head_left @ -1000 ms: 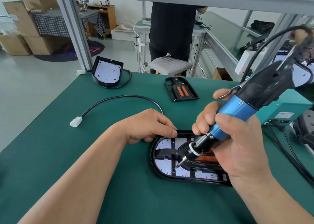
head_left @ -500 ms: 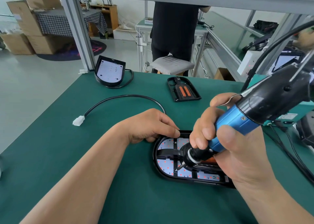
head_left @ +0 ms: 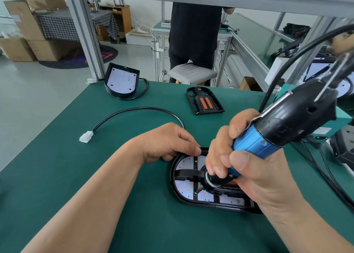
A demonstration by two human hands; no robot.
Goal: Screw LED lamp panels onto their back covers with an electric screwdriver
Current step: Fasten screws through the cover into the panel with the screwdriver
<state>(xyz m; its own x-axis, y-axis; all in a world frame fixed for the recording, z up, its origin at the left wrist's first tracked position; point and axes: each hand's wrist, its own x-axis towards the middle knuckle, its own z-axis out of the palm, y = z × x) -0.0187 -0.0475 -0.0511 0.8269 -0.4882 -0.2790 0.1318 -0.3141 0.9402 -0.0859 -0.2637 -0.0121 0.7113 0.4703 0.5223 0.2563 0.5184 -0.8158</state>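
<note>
A black oval back cover (head_left: 173, 185) with a white LED panel (head_left: 184, 187) set inside lies on the green table in front of me. My left hand (head_left: 168, 143) rests on the cover's far left rim, thumb and forefinger pinching its edge. My right hand (head_left: 247, 172) grips the blue and black electric screwdriver (head_left: 268, 135), tilted down to the left. The bit tip (head_left: 196, 192) touches the panel near its lower middle. My right hand hides the cover's right half.
A black cable with a white plug (head_left: 86, 136) curves behind my left hand. Another lamp unit (head_left: 121, 83) and a black part with orange strips (head_left: 205, 103) lie at the far edge. A green box (head_left: 342, 118) and cords lie right. A person stands beyond the table.
The screwdriver has dropped and its bit has shifted slightly down the panel; my right hand slid lower on the tool. My left hand has stayed on the rim.
</note>
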